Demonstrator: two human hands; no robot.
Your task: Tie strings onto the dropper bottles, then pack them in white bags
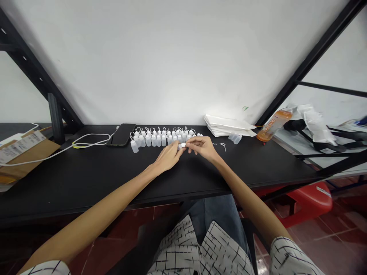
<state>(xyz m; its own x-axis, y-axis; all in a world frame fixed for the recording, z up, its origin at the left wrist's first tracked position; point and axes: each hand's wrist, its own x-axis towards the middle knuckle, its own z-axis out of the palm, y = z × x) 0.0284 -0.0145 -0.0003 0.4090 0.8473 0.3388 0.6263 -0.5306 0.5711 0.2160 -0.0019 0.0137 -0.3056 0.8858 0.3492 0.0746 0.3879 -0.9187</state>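
Observation:
My left hand (168,157) is closed around a small translucent plastic dropper bottle (179,146), tilted with its white top toward the right. The fingertips of my right hand (203,148) pinch at that white cap (184,145); the fingers partly hide it. Just beyond both hands stand rows of similar small bottles (158,140), with white caps and thin looped straps. To the right of my right hand lie a few thin white cap straps (223,145). Farther right, several small bottles without visible caps (236,139) lie on the black table (114,179).
A phone (122,135) and white cable (92,143) lie left of the bottles. White envelopes or sheets (226,125) are stacked by the wall. An orange drink bottle (274,124) leans at right. A cardboard parcel (25,156) sits at far left; a red stool (311,200) stands below.

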